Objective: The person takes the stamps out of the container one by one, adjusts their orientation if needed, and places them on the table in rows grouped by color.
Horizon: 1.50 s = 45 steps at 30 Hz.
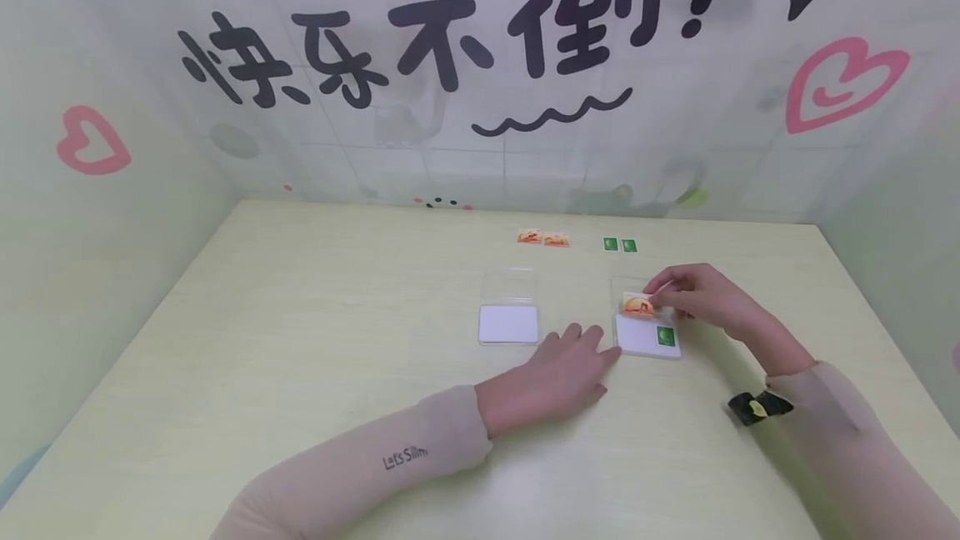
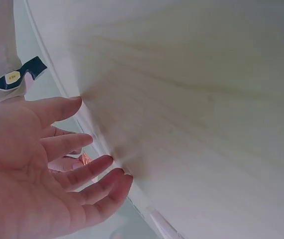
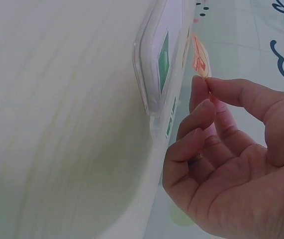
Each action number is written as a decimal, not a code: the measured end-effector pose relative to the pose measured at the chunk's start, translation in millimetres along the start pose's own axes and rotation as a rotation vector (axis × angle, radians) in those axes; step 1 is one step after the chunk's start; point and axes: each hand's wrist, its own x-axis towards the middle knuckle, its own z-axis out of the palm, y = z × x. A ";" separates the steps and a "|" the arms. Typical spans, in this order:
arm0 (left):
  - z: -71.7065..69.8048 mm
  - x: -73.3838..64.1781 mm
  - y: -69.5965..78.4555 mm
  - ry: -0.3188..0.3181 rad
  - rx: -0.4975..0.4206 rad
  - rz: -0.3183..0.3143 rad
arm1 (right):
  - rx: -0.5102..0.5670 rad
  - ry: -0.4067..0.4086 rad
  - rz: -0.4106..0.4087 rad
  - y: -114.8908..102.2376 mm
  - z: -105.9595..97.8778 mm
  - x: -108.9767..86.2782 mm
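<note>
Between thumb and fingertips my right hand (image 1: pixel 693 298) pinches an orange-and-white stamp (image 1: pixel 637 305), held above the far edge of the right-hand white card (image 1: pixel 636 337). The stamp (image 3: pixel 200 57) shows its edge to the right wrist camera. On that card, at its right side, sits a green stamp (image 1: pixel 665 336). The card lies in a clear case whose open lid (image 1: pixel 622 284) reaches away from me. My left hand (image 1: pixel 562 369) rests on the table with fingers spread, one fingertip right at the card's near left corner. It holds nothing.
Left of my left hand's fingers lies a second white card (image 1: pixel 508 324) in a clear case, its transparent lid (image 1: pixel 510 284) folded back. Farther off are two orange stamps (image 1: pixel 543 237) and two green stamps (image 1: pixel 619 245). A printed wall (image 1: pixel 450 148) closes the table's back.
</note>
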 end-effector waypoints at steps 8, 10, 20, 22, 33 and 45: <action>2.6 -0.9 -2.1 -0.034 0.010 0.046 | 0.009 -0.014 -0.016 -2.3 -0.2 4.4; 2.3 -1.5 -2.7 -0.047 0.002 0.054 | 0.010 -0.017 -0.013 -2.1 -0.5 5.7; -1.1 -6.6 -3.5 -0.082 0.007 0.077 | 0.034 -0.035 -0.027 -2.5 -3.3 12.4; -1.3 -7.2 -3.7 -0.084 0.013 0.082 | 0.033 -0.038 -0.026 -2.4 -3.9 14.1; 5.7 -5.2 -4.9 -0.080 0.047 0.099 | 0.041 -0.050 -0.058 -8.2 -5.5 22.2; 4.3 -6.6 -1.7 -0.091 0.020 0.088 | 0.047 -0.047 -0.087 -10.8 -6.4 33.0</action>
